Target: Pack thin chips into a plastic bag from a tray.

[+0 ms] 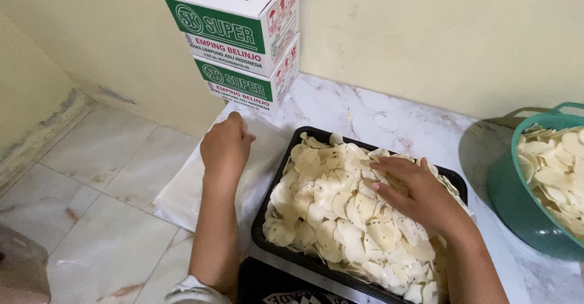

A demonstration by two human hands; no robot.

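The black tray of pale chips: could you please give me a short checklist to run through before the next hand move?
1. Right hand flat on the chips: ok.
2. Left hand gripping the clear plastic bag: ok.
3. Bag mouth open: cannot tell.
4. Black tray fully on the marble floor: ok.
5. Chips kept inside the tray rim: ok on the left, cannot tell at the heaped right edge.
6. Green basket clear of the tray: ok.

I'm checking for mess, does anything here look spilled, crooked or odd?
Slightly: the black tray is heaped with pale chips riding over its rim by the right hand, and the upper carton sits skewed on the lower carton.
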